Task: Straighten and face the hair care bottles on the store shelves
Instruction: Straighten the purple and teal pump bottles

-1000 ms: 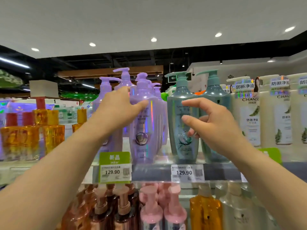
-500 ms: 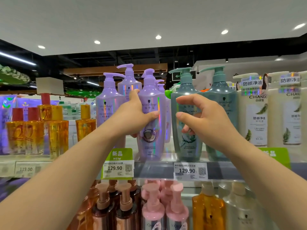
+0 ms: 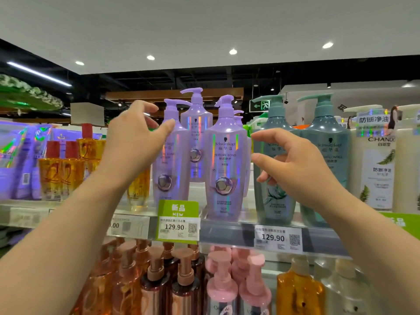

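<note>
A: Head view, nearest first: your forearms rise from the bottom corners. Your left hand (image 3: 134, 142) hangs in front of the left purple bottle (image 3: 171, 160), fingers (image 3: 145, 108) spread and loosely curved, holding nothing; the thumb lies just at that bottle's shoulder, though I can't tell whether it touches.

B: And your right hand (image 3: 293, 162)?

A: It is also loose and empty, thumb and forefinger parted like a wide pincer, hovering between the front purple bottle (image 3: 225, 169) and the teal bottle (image 3: 272, 178). It looks near both, gripping neither.

B: Where do the bottles stand?

A: On the upper shelf (image 3: 227, 233), above the price tag (image 3: 179, 227). The front purple one is upright with its label facing you; a third purple bottle (image 3: 197, 137) stands farther back between the two. A second teal bottle (image 3: 327, 160) is beside the first, then cream bottles (image 3: 377, 169) at the far right.

B: How will they handle?

A: Judging by size, you should expect full pump bottles: fairly heavy, stiff-walled, glossy and probably slick. Take hold around the body below the shoulder, one hand each side, and twist on the base. Avoid the pump heads; they may turn or pull loose, and a tall bottle could tip into its neighbours.
</note>
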`<state>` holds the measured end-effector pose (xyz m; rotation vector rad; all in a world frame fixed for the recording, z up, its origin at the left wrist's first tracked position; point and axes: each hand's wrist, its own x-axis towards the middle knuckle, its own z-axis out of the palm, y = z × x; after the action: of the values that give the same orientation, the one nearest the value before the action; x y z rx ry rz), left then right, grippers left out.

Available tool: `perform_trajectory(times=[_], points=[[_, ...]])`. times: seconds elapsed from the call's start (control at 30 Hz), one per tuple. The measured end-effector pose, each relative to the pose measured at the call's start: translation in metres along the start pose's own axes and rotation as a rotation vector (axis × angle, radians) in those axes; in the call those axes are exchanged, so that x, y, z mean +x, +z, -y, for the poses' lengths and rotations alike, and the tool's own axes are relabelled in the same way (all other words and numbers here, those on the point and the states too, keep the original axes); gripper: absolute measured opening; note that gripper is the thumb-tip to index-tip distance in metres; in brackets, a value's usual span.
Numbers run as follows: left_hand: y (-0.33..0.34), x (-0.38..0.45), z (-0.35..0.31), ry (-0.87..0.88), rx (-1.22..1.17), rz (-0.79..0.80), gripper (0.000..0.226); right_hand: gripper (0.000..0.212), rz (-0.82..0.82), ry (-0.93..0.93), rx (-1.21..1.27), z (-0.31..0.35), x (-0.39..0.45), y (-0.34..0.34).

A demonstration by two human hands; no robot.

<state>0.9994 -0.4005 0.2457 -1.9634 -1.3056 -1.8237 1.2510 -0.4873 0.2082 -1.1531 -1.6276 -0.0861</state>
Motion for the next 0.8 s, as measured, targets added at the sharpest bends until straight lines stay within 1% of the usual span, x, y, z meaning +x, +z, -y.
perform_trajectory(times=[0.03,0.13,0.17,0.23,0.3,0.4,0.43,0.5,0.57,0.7,0.8], points=[[-0.001,0.006,0.011,-0.036,0.002,0.024,0.061,0.031,0.007,0.005,-0.001,0.001,0.0,0.001],[0.005,0.018,0.034,-0.118,-0.047,0.298,0.086,0.032,0.026,0.004,-0.003,0.006,0.002,0.006],[0.007,0.02,0.037,-0.121,-0.083,0.373,0.091,0.032,0.031,0.002,-0.007,0.007,0.002,0.008],[0.01,0.024,0.038,-0.09,-0.113,0.463,0.093,0.031,0.036,0.001,-0.009,0.01,0.003,0.01],[0.014,0.028,0.037,-0.04,-0.1,0.479,0.086,0.03,0.034,-0.002,-0.007,0.012,0.003,0.011],[0.021,0.031,0.038,-0.056,-0.13,0.464,0.063,0.03,0.029,-0.005,0.003,0.015,0.005,0.013],[0.023,0.031,0.039,-0.069,-0.142,0.465,0.059,0.03,0.03,-0.006,0.005,0.016,0.006,0.014],[0.026,0.032,0.038,-0.098,-0.171,0.479,0.059,0.029,0.04,-0.007,0.001,0.017,0.007,0.016],[0.027,0.032,0.036,-0.124,-0.202,0.484,0.064,0.03,0.056,-0.005,-0.001,0.019,0.009,0.019],[0.031,0.03,0.027,-0.111,-0.205,0.484,0.071,0.031,0.059,-0.017,0.003,0.021,0.012,0.025],[0.033,0.027,0.021,-0.095,-0.185,0.485,0.066,0.032,0.062,-0.024,0.013,0.021,0.012,0.029]])
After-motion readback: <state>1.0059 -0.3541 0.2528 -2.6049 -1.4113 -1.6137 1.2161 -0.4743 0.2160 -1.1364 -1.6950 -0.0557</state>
